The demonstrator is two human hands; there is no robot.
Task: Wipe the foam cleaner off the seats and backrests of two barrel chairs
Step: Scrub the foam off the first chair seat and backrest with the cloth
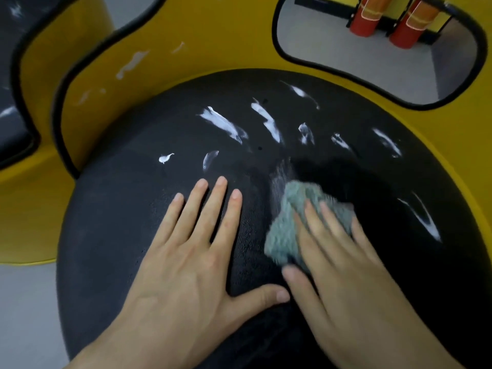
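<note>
Head view: looks down on the black seat of the near barrel chair, with the yellow backrest curving behind.

Hand status:
- Note the left hand laid flat on the near-left part of the seat, fingers straight and spread, holding nothing. Judged to be bracing.
- Note the right hand pressing a grey-green cloth onto the seat just right of centre, fingers stretched out on top of the cloth and not curled round it, thumb against the near edge. Allow for motion blur here.

Progress, judged from the present layout:
1. Treat the near half of the seat, under and around both hands, as wiped: no white foam visible there, only a faint damp smear just beyond the cloth.
2. Count the far half as outstanding: white foam streaks spread across the rear arc, plus one long streak near the right edge.
3. Count the backrest as not yet wiped: foam patches on the inner yellow face, left side.
4. Count the second chair, at the left edge of frame, as pending: white marks on the dark surface, mostly out of view.

Rate as early stage: part of one seat done, no backrest done.

Disregard the two red cylinders seen through the backrest cut-out.
</note>
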